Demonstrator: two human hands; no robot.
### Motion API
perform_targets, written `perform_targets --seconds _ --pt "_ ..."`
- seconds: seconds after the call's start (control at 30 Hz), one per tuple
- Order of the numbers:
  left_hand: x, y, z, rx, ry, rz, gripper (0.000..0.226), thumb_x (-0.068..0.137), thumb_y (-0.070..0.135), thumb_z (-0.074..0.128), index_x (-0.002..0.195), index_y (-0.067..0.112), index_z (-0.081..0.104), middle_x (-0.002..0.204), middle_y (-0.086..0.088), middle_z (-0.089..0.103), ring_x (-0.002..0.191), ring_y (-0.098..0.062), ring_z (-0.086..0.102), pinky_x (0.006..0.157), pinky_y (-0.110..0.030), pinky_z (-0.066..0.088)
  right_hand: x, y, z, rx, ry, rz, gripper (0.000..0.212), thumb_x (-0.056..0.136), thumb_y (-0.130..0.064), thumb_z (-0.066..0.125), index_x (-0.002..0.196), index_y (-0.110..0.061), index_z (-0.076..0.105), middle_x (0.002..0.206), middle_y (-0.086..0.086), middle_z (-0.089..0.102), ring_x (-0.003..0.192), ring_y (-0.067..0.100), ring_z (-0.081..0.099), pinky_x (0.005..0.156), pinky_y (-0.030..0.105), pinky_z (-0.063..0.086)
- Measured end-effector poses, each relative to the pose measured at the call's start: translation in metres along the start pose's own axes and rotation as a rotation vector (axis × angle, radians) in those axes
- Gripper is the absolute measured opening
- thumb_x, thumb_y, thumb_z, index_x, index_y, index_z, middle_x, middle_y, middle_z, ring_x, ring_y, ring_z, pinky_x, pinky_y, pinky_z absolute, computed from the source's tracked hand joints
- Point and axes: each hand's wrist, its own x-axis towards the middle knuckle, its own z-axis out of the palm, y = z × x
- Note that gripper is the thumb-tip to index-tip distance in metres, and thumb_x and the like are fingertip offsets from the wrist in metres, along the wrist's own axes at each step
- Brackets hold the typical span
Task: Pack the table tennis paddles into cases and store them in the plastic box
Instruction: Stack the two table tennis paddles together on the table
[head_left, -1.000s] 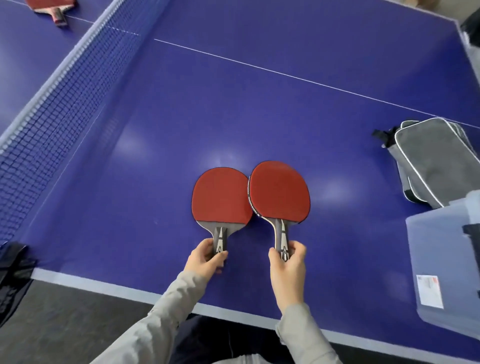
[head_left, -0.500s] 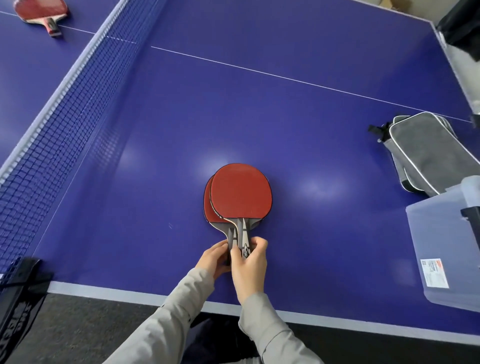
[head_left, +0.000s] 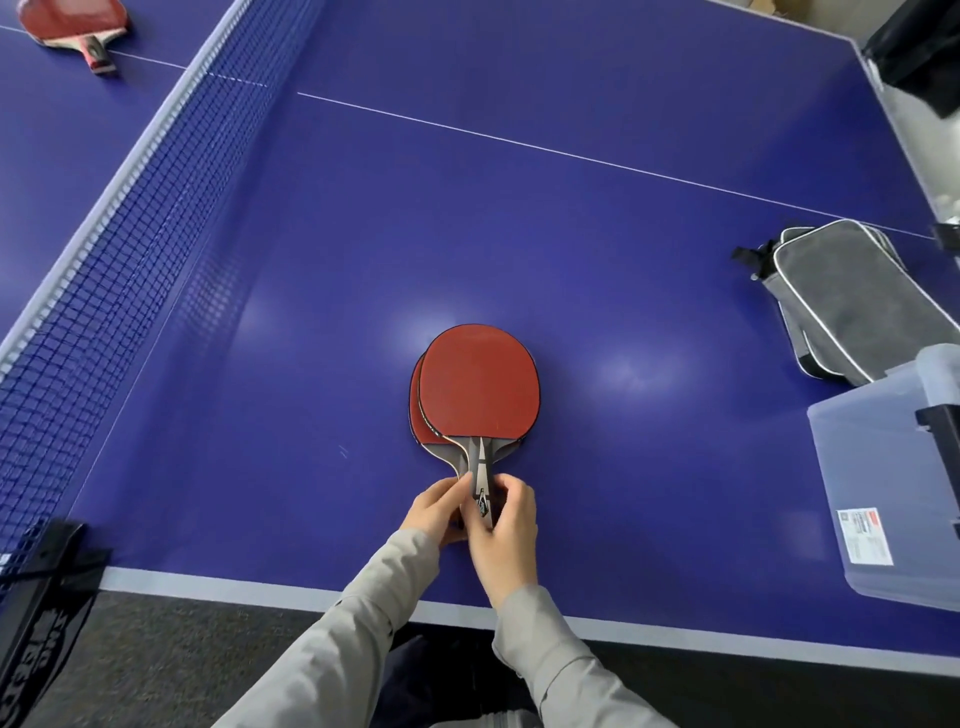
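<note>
Two red paddles lie stacked on the blue table, the top paddle (head_left: 479, 382) almost covering the lower paddle (head_left: 415, 402), whose left edge peeks out. Their grey handles lie one over the other. My left hand (head_left: 435, 512) and my right hand (head_left: 506, 517) both pinch the stacked handles from either side near the table's front edge. Grey paddle cases (head_left: 852, 301) with white piping lie at the right. A clear plastic box (head_left: 883, 478) stands at the right edge, in front of the cases. Another red paddle (head_left: 72, 23) lies beyond the net at the far left.
The blue net (head_left: 130, 208) runs diagonally along the left, with its black clamp (head_left: 36, 597) at the table's front corner. A dark object (head_left: 919, 47) sits past the far right corner. The white edge line (head_left: 260, 592) marks the table's front.
The paddles were side by side a second ago, one in each hand. My right hand slid its paddle left on top of the other, and the stack is now more closely aligned.
</note>
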Motion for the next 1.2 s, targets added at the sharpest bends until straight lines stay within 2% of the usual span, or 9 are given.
perform_targets --seconds 0.1,0.17,0.3,0.5,0.67,0.83,1.03,1.13,1.2 --pt "-0.002 0.000 0.010 0.109 0.078 0.063 0.019 0.087 0.028 0.065 0.091 0.011 0.057 0.076 -0.001 0.055 0.065 -0.012 0.058 0.056 -0.023 0.053 -0.001 0.014 -0.022 0.003 -0.004 -0.037 0.031 0.091 -0.029 0.058 0.120 -0.024 0.050 0.116 -0.011 0.050 0.115 0.011 0.049 0.101 0.039 0.039" --pt "-0.003 0.000 0.014 0.187 0.132 0.119 0.026 0.083 0.027 0.070 0.094 0.007 0.057 0.074 -0.001 0.052 0.065 -0.013 0.053 0.051 -0.019 0.050 0.005 0.026 -0.039 -0.145 0.022 -0.089 0.037 0.092 -0.028 0.056 0.129 -0.024 0.048 0.131 -0.007 0.047 0.127 0.014 0.043 0.104 0.036 0.033" --pt "-0.006 0.002 0.007 0.192 0.204 0.197 0.016 0.084 0.023 0.069 0.087 0.011 0.058 0.069 0.001 0.050 0.061 -0.011 0.050 0.046 -0.015 0.046 0.021 0.040 -0.062 -0.575 -0.095 -0.177 0.060 0.094 -0.039 0.050 0.147 -0.026 0.026 0.155 0.001 0.021 0.144 0.019 0.016 0.112 0.039 0.022" --pt "-0.025 0.013 -0.026 0.143 0.195 0.219 0.022 0.079 0.029 0.072 0.088 0.012 0.061 0.073 -0.004 0.055 0.069 -0.023 0.055 0.055 -0.025 0.048 0.034 0.049 -0.068 -0.902 -0.221 -0.186 0.067 0.095 -0.052 0.036 0.151 -0.028 0.007 0.160 0.003 -0.004 0.148 0.022 -0.003 0.118 0.040 0.015" --pt "-0.043 0.036 -0.103 0.180 0.320 0.326 0.006 0.087 0.014 0.064 0.089 0.009 0.063 0.072 -0.006 0.057 0.072 -0.025 0.054 0.061 -0.027 0.048 0.036 0.051 -0.065 -0.965 -0.232 -0.180 0.068 0.094 -0.054 0.035 0.151 -0.028 0.006 0.160 0.004 -0.006 0.148 0.023 -0.005 0.117 0.041 0.016" --pt "-0.055 0.063 -0.182 0.265 0.379 0.376 0.015 0.088 0.015 0.062 0.094 0.001 0.063 0.073 -0.007 0.051 0.069 -0.020 0.047 0.051 -0.011 0.044 0.035 0.051 -0.064 -1.023 -0.230 -0.182 0.069 0.094 -0.056 0.032 0.151 -0.027 0.004 0.160 0.004 -0.006 0.148 0.024 -0.004 0.116 0.040 0.019" --pt "-0.059 0.075 -0.227 0.269 0.354 0.271 0.022 0.089 0.016 0.062 0.104 0.000 0.063 0.073 -0.007 0.058 0.057 -0.010 0.058 0.048 -0.014 0.047 0.036 0.050 -0.063 -1.041 -0.243 -0.182 0.070 0.095 -0.055 0.033 0.151 -0.026 0.004 0.160 0.005 -0.006 0.148 0.024 -0.003 0.116 0.040 0.021" --pt "-0.056 0.075 -0.232 0.313 0.398 0.261 0.025 0.090 0.014 0.060 0.112 0.001 0.062 0.086 -0.010 0.058 0.073 -0.018 0.054 0.052 -0.013 0.047 0.037 0.049 -0.063 -1.038 -0.246 -0.178 0.070 0.094 -0.055 0.034 0.151 -0.026 0.004 0.160 0.005 -0.005 0.148 0.025 -0.003 0.116 0.041 0.022" --pt "-0.056 0.074 -0.234 0.300 0.472 0.293 0.028 0.088 0.014 0.064 0.113 0.002 0.062 0.092 -0.012 0.060 0.081 -0.022 0.053 0.063 -0.018 0.047 0.037 0.050 -0.063 -1.038 -0.246 -0.172 0.070 0.094 -0.055 0.034 0.151 -0.027 0.004 0.160 0.005 -0.006 0.148 0.024 -0.003 0.116 0.041 0.022"
